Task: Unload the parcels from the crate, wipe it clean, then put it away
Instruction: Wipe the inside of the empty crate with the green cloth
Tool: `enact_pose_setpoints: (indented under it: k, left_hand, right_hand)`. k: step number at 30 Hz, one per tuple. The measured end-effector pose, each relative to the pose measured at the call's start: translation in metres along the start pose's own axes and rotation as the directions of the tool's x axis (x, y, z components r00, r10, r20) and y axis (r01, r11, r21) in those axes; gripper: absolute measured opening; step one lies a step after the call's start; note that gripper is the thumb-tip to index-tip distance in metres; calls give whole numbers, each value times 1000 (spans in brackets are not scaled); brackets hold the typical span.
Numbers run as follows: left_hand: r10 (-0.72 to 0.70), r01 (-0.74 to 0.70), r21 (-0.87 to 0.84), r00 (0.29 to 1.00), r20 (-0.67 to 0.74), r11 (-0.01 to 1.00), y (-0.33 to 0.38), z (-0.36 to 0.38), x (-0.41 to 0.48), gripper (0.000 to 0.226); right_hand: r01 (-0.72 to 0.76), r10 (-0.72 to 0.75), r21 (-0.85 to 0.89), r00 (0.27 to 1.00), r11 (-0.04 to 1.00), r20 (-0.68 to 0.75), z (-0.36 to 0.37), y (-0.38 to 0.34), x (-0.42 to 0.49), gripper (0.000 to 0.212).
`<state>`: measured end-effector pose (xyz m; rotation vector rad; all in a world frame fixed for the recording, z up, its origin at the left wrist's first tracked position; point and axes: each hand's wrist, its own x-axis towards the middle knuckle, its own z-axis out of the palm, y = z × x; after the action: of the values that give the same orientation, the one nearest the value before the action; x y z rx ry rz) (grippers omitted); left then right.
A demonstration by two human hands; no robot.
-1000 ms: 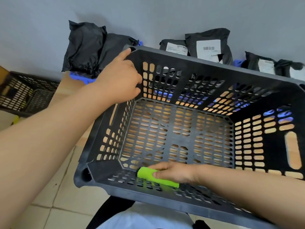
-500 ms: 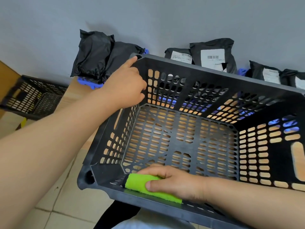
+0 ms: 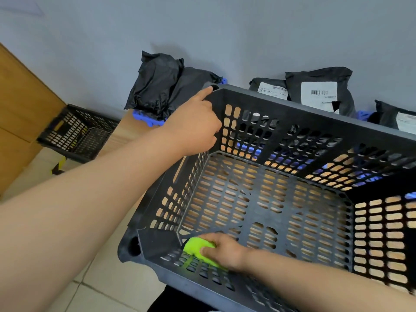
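Pressing green cloth [image 3: 197, 247] into crate [image 3: 292, 104] corner — right hand [image 3: 226, 252], apparently gripping it.

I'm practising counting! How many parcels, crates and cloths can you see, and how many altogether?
Parcels: 5
Crates: 2
Cloth: 1
Total: 8

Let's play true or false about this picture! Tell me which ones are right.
1. Parcels lie inside the crate. False: it is empty; the parcels sit behind it, by the room wall.
2. The right hand holds a green cloth. True.
3. The left hand grips the crate's left side. True.
4. The green cloth is in the crate's far right corner. False: it is in the near left corner.
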<state>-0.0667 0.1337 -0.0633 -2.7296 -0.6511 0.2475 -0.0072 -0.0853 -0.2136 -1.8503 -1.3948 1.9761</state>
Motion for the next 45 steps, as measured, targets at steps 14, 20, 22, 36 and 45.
enact_pose_setpoints:
  k: [14, 20, 22, 36, 45]
  left_hand:
    - [-26, 27, -5, 999, 19, 1000, 4, -6, -3, 31]
    - [-47, 47, -20, 999, 4, 999, 3, -6, -1, 30]
    - [-55, 56, -28, 998, 12, 998, 4, -6, -1, 31]
    - [-113, 113, 1, 993, 19, 994, 10, -5, 2, 30]
    - [-111, 111, 37, 994, 16, 993, 11, -4, -1, 26]
  right_hand:
    - [136, -169, 371, 984, 919, 58, 4, -36, -16, 18]
    - [239, -338, 512, 935, 825, 109, -7, -64, -43, 21]
    - [272, -358, 484, 929, 832, 93, -6, -69, -48, 23]
    - [54, -54, -103, 999, 993, 10, 4, -27, 11, 34]
    - [-66, 97, -233, 988, 970, 121, -27, -3, -11, 42]
